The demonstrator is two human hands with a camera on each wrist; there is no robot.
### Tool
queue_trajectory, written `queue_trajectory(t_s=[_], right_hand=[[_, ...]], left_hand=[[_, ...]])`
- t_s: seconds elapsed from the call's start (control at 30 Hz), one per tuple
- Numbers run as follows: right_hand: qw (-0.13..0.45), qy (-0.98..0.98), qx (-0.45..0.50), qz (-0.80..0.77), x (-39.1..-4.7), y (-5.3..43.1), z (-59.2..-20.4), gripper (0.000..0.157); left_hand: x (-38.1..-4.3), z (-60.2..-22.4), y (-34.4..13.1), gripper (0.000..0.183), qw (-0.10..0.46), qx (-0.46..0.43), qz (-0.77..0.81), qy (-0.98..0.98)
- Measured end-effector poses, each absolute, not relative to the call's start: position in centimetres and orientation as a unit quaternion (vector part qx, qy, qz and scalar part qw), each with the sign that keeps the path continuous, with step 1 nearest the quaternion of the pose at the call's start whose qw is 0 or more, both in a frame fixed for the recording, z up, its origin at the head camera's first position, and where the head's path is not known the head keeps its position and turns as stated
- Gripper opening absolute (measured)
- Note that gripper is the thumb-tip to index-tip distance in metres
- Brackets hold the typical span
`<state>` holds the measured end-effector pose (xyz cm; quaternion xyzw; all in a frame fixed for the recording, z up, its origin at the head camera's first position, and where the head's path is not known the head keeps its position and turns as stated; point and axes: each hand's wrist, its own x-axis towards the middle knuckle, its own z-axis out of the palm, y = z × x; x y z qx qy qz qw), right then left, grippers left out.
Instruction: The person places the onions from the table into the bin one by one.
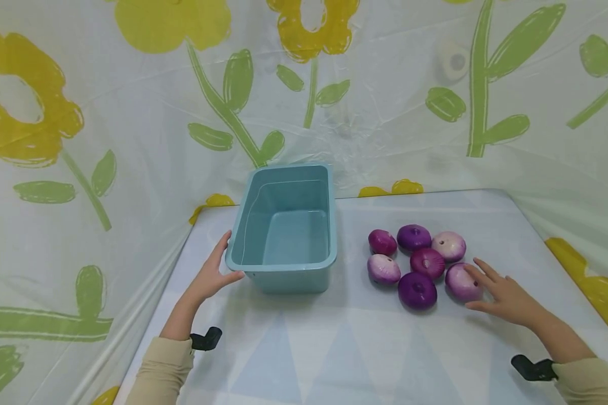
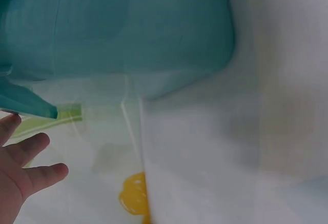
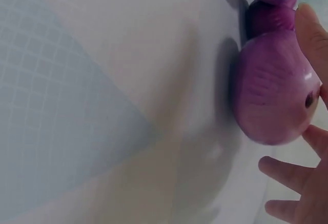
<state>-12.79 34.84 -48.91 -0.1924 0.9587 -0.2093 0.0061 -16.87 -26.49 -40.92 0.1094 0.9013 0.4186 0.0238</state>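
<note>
A light blue plastic bin [image 1: 284, 279] stands upright at the left of the table, with nothing inside. My left hand [image 1: 211, 278] is at its near left corner, fingers spread and fingertips right at the rim; the left wrist view shows the bin wall [image 2: 118, 34] beside these fingers [image 2: 43, 177]. Several purple onions lie in a cluster right of the bin. My right hand [image 1: 509, 298] is at the pale purple onion [image 1: 461, 284] on the cluster's near right side. In the right wrist view, loosely spread fingers [image 3: 289, 175] and thumb lie around that onion [image 3: 271, 88].
Beside the pale onion lie a dark purple onion [image 1: 418, 291], a reddish one [image 1: 428, 263] and others. The white table [image 1: 324, 349] has a pale blue triangle pattern. A flower-printed sheet [image 1: 385, 140] hangs behind and along both sides.
</note>
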Motion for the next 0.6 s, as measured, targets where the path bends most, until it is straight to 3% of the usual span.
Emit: queue_trajectory(t_s=[0.3,0.6], right_hand=[[-0.03,0.955,-0.209,-0.209,-13.7,33.7,-49.4,0.078],[-0.017,0.952,-0.198,-0.233,-14.5,33.1,-49.5,0.071]], left_hand=[[-18.2,-40.5,-27.0,0.095,0.051,0.134,0.412,0.9],[-18.9,-40.5,-27.5,0.094,0.075,0.156,0.405,0.898]])
